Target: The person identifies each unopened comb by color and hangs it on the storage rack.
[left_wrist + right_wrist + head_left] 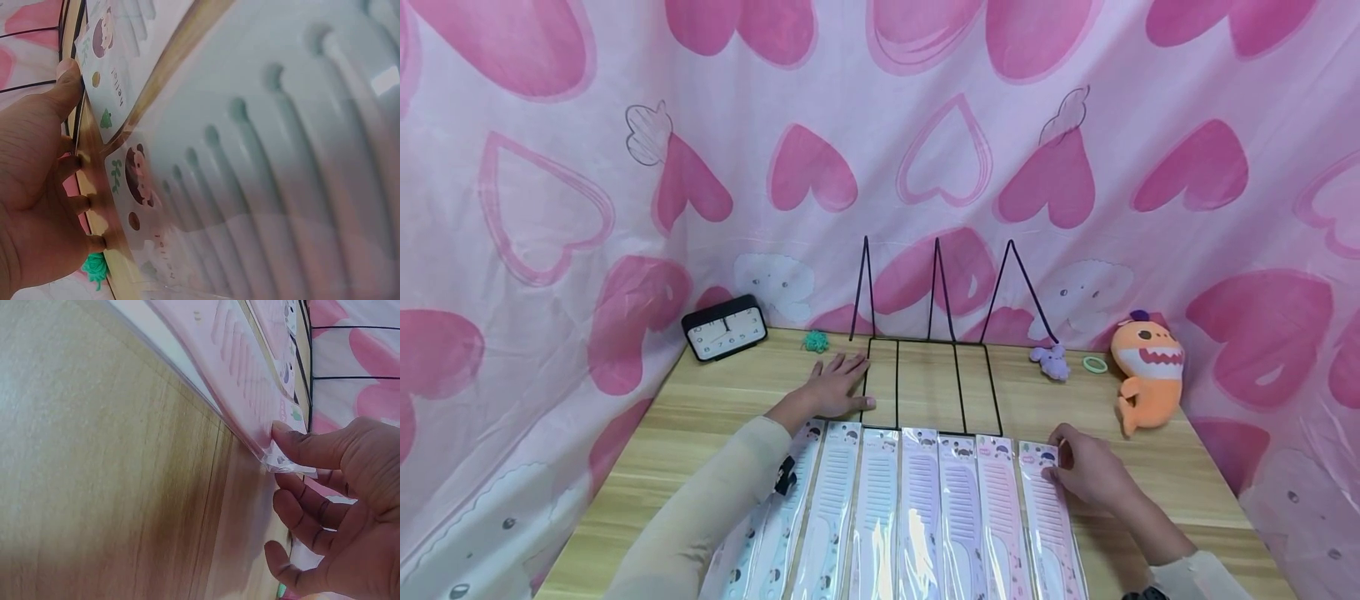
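Pinching pkgd pink comb (1051, 525) w/ R hand (1093, 471); L hand (833, 390) by rack (897, 383).

Right hand (1093, 468): pinches rightmost comb (1049, 521)
Left hand (835, 390): spread at rack (897, 383)
Clock (727, 330): left of left hand
Shark (1152, 371): beyond right hand

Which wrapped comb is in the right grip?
The pink comb at the row's right end: the right grip pinches its wrapper's top corner, touching no other.

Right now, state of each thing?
Left grip: fingers spread, at wire rack
Right grip: pinches rightmost comb pack near its top
Other comb packs: side by side, in clear sleeves
Wire rack: loops standing up
Clock: upright, face showing
Green ring: flat
Shark toy: face showing
Purple toy: pose unclear
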`<state>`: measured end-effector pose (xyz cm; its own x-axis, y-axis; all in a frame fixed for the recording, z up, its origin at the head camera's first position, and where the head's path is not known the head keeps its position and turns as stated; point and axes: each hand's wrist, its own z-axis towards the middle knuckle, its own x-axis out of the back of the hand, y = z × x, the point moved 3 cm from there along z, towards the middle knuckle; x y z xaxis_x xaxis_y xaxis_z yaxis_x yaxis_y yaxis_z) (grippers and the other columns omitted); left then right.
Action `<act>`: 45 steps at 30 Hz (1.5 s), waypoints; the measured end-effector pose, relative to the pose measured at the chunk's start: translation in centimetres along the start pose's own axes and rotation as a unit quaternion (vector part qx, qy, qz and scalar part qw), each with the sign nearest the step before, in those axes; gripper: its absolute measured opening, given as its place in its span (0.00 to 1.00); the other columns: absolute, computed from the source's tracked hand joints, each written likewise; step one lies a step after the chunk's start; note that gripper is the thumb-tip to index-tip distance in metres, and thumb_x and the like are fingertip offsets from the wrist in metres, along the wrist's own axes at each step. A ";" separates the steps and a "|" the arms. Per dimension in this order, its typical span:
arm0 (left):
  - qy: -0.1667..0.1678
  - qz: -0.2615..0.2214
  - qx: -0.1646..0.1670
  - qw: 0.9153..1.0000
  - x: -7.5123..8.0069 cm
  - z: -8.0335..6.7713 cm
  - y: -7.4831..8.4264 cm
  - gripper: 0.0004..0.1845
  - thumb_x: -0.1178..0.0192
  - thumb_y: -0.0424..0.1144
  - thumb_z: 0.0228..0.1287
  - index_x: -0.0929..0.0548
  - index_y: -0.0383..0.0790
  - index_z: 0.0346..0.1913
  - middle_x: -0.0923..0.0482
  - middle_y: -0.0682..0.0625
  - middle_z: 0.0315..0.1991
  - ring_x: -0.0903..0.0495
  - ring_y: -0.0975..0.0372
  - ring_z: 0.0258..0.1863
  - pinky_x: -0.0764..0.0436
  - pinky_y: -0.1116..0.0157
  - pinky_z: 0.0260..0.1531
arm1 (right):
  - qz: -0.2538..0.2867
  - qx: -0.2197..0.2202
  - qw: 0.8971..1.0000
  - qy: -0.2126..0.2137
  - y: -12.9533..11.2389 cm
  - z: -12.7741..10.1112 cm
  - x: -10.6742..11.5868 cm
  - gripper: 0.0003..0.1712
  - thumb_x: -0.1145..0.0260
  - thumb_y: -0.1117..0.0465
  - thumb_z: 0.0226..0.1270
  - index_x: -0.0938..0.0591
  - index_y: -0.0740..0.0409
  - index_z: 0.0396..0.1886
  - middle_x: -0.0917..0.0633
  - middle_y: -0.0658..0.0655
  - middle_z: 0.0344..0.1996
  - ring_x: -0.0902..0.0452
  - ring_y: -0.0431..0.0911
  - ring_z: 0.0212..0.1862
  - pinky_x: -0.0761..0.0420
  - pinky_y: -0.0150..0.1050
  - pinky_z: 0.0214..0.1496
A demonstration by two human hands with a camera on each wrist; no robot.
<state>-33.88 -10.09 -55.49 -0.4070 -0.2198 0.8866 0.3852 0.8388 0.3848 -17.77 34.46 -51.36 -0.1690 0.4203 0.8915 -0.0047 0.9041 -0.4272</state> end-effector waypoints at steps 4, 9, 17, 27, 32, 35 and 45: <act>0.001 0.001 0.004 1.000 0.3 -0.5 0.5 0.52 0.45 0.71 0.80 0.53 0.49 0.92 0.64 0.51 0.94 0.69 0.43 0.93 0.68 0.30 0.87 | 0.011 0.003 1.000 0.005 0.0 -0.1 0.0 0.21 0.18 0.64 0.66 0.19 0.58 0.53 0.20 0.52 0.33 0.25 0.46 0.36 0.29 0.33 0.32; 0.007 0.015 -0.003 1.000 1.3 -1.6 1.7 0.51 0.46 0.71 0.81 0.49 0.45 0.92 0.59 0.47 0.94 0.64 0.40 0.92 0.64 0.29 0.87 | 0.042 0.007 0.999 0.016 0.1 -0.2 0.1 0.20 0.19 0.66 0.65 0.20 0.59 0.51 0.21 0.53 0.32 0.25 0.46 0.37 0.28 0.33 0.31; 0.006 0.001 0.002 1.000 0.6 -1.0 0.9 0.54 0.47 0.75 0.78 0.51 0.49 0.92 0.61 0.50 0.94 0.67 0.42 0.93 0.67 0.30 0.87 | 0.107 0.002 0.994 0.024 0.3 -0.4 1.1 0.17 0.24 0.69 0.71 0.20 0.61 0.54 0.20 0.56 0.38 0.22 0.48 0.42 0.22 0.31 0.35; 0.000 -0.008 0.019 1.000 0.5 -0.6 0.8 0.52 0.44 0.72 0.79 0.51 0.53 0.92 0.62 0.54 0.94 0.68 0.45 0.93 0.68 0.31 0.88 | 0.205 0.022 0.978 0.036 -0.5 -0.8 3.2 0.23 0.28 0.73 0.74 0.23 0.68 0.64 0.17 0.64 0.46 0.17 0.45 0.39 0.10 0.35 0.34; -0.003 -0.009 0.025 1.000 0.7 -0.5 1.0 0.52 0.42 0.71 0.79 0.51 0.53 0.92 0.62 0.54 0.94 0.69 0.46 0.93 0.69 0.32 0.88 | 0.225 0.024 0.973 0.048 -1.1 -1.0 4.5 0.26 0.27 0.72 0.75 0.24 0.67 0.68 0.14 0.68 0.52 0.14 0.45 0.42 0.07 0.37 0.39; 0.002 -0.008 0.016 1.000 0.7 -0.6 0.9 0.52 0.43 0.71 0.79 0.50 0.51 0.92 0.60 0.53 0.94 0.66 0.45 0.93 0.66 0.31 0.88 | 0.227 0.018 0.972 0.062 -1.9 -1.2 5.5 0.28 0.25 0.70 0.74 0.24 0.65 0.69 0.14 0.68 0.54 0.13 0.44 0.43 0.06 0.38 0.41; 0.002 -0.004 0.016 1.000 0.9 -0.9 1.3 0.52 0.43 0.73 0.78 0.48 0.50 0.92 0.59 0.51 0.94 0.65 0.42 0.93 0.65 0.29 0.88 | 0.210 0.075 0.960 0.168 -4.9 -2.3 8.9 0.26 0.21 0.74 0.68 0.18 0.62 0.63 0.13 0.60 0.46 0.15 0.33 0.41 0.08 0.29 0.40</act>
<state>-33.02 -9.64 -54.00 -0.4062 -0.2291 0.8846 0.3553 0.8523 0.3839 -17.02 33.92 -40.95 0.1402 0.7694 0.6232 -0.1524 0.6387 -0.7542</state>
